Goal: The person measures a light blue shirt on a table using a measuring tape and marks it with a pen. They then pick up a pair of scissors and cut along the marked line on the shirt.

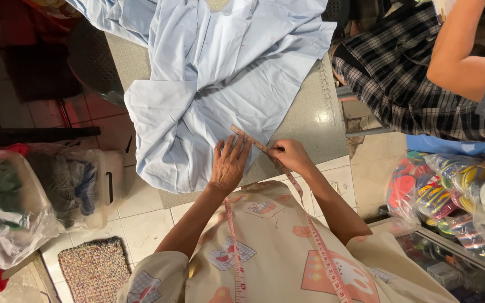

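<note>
Left hand [228,163] flat, fingers spread, pinning pale blue cloth [225,73]. Right hand [290,155] pinches measuring tape [254,141] at cloth's near edge. Risk: tape slackens, reading skews.

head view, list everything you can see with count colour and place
cloth: one, pale blue, spread and bunched on the table
table: one, grey-green top, centre
measuring tape: one, pink, stretched on the cloth edge and hung round the neck
plastic bag: one, clear, stuffed with dark fabric, floor left
mat: one, woven multicolour, floor bottom left
packets: several, clear with colourful contents, right
second person: one, plaid clothing, top right
left hand: flat on the cloth, pressing the tape
right hand: pinching the tape
</note>
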